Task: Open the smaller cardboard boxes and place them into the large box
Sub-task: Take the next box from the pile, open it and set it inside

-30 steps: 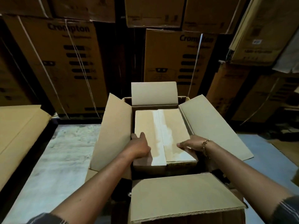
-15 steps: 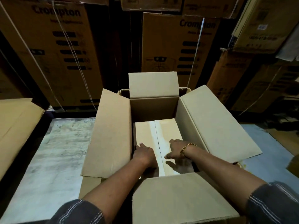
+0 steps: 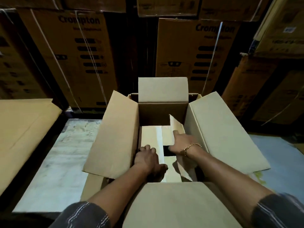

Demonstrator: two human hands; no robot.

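Observation:
The large box [image 3: 218, 129] stands in front of me with all its flaps spread outward. Deep inside it lies a smaller cardboard box [image 3: 148, 135] with a pale tape strip along its top seam. My left hand [image 3: 148, 157] presses on the near left part of that smaller box, fingers curled over its left edge. My right hand [image 3: 182, 142], with a gold bracelet at the wrist, lifts the smaller box's right top flap [image 3: 176, 125], which stands tilted up. A dark gap shows under the raised flap.
A worn pale floor patch [image 3: 54, 162] lies to the left of the large box. A flat cardboard sheet [image 3: 21, 127] sits at far left. Stacked printed cartons [image 3: 79, 55] wall off the back and right. The large box's near flap [image 3: 177, 204] lies between my arms.
The smaller box has sunk to the bottom of the large box. Its right top flap, flat before, is now raised by my right hand. My left hand shifted to the left edge.

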